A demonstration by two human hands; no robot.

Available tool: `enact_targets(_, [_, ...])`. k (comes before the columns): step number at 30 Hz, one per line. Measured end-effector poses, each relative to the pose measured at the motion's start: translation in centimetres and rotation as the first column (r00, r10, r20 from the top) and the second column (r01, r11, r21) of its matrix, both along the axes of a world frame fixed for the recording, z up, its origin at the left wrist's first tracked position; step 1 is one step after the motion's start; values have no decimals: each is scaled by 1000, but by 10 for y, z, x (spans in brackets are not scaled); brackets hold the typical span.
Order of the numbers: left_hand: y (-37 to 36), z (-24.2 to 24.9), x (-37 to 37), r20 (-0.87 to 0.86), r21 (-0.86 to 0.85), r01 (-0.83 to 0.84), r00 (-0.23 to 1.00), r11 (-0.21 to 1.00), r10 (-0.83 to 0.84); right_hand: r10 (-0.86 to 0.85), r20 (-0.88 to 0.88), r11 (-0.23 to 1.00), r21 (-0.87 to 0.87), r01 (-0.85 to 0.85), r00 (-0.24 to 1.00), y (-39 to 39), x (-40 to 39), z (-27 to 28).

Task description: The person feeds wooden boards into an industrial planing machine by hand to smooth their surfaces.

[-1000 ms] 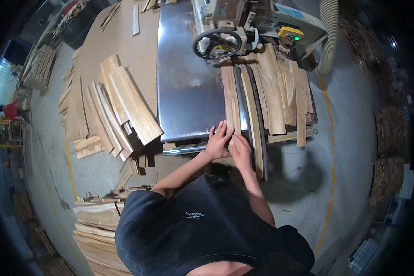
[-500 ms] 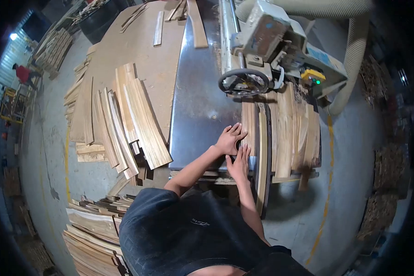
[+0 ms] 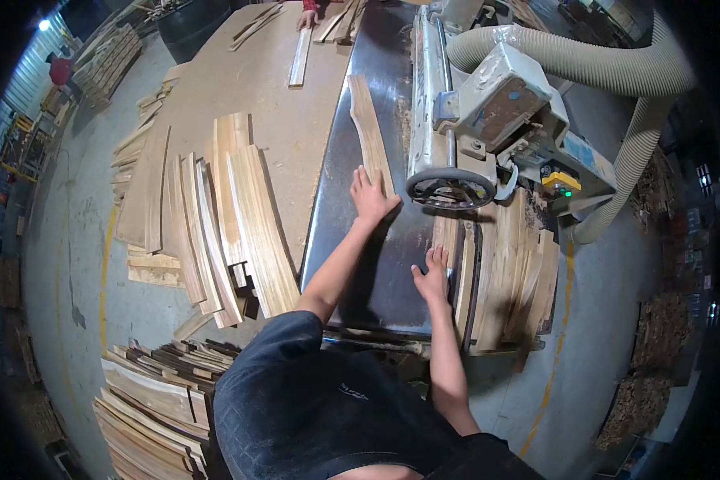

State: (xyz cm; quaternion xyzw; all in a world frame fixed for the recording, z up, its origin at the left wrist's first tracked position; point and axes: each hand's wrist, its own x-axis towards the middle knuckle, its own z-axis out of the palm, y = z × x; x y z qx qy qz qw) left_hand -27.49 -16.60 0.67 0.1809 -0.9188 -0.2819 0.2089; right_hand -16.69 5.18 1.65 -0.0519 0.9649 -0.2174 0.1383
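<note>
Wooden board (image 3: 369,128), far end leftward

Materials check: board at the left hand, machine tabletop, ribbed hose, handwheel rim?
Board at the left hand: wood, seemingly unvarnished; pale brown, matte, with visible grain.
Machine tabletop: metal, probably steel or cast iron; smooth, dark, with bright reflections.
Ribbed hose: likely flexible plastic, cream-beige; even ridges, curved run.
Handwheel rim: dark, smooth; plastic or coated metal, can't tell which.

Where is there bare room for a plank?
Bare: the metal table between the left hand and right hand, and the brown tabletop between the thin strip and the wide planks. Crowded: right of the right hand, where boards lie packed side by side.
</note>
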Motion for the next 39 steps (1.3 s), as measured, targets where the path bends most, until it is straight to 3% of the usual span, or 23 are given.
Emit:
enact_targets(3, [-2,-13,9,17,-31,43,999,999,-43,15,-73,1000,3,-14,997,-6,-25,-5])
enact_targets(7, [15,-15,86,-13,-50,168,986,985,-169,-38,-188,990,-140,12,981,-15,-46,-11])
enact_targets(9, [28,-8,144,19,-79,259,966,963,-258,-187,-313,938,-338,75,931,-25,-48,-17])
enact_targets(11, [35,-6,208,91,-78,394,918,916,-387,-180,-308,892,-452,23,934,-37,-20,-16])
enact_targets(13, [40,-3,265,172,-35,553,824,832,-540,-159,-308,794,-604,-64,938,-39,26,-56])
enact_targets(15, [45,1,307,233,46,685,700,727,-675,-138,-499,859,-491,-148,855,-34,89,-50])
enact_targets(23, [80,0,371,248,106,774,587,624,-770,-216,-402,839,-543,-41,890,28,229,-29])
enact_targets(26, [100,-4,372,259,71,812,546,579,-797,-71,-469,954,-290,-78,880,49,263,0])
enact_targets(31, [132,-1,353,219,90,841,506,534,-834,-50,-342,967,-252,-40,938,74,296,-3])
enact_targets(33, [139,0,336,242,43,840,517,541,-821,36,-328,995,-79,-65,944,79,304,-10])
enact_targets(39, [141,-15,271,201,-31,797,597,604,-777,64,-322,993,-78,-94,945,73,252,-9])
